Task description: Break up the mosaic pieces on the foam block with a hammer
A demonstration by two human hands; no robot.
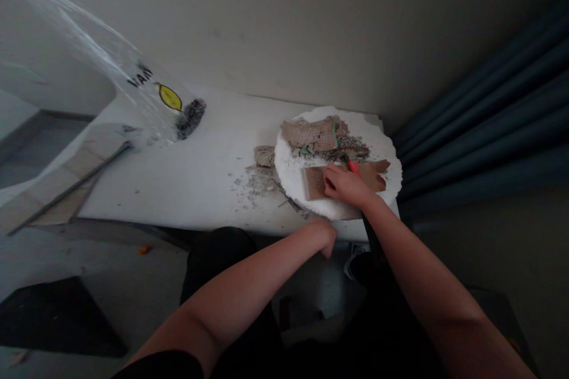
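My right hand (345,185) is closed over a brown, grid-textured slab (315,182) with torn cardboard-like edges on its right side (377,174). A small tool with a red part (354,167) and a dark end sticks out past my fingers; its kind is hard to tell. The slab lies on a white, rough-edged round board (290,189). Behind it on the board rests a cracked, textured piece (311,134) among grey crumbs. My left hand (325,235) hangs at the table's front edge, fingers curled downward, their inside hidden.
The white table (200,183) stands against a wall, with crumbs (260,183) left of the board. A clear plastic bag (151,95) holding dark material and a long thin bar (71,186) are at the left. A dark curtain (489,112) hangs at right.
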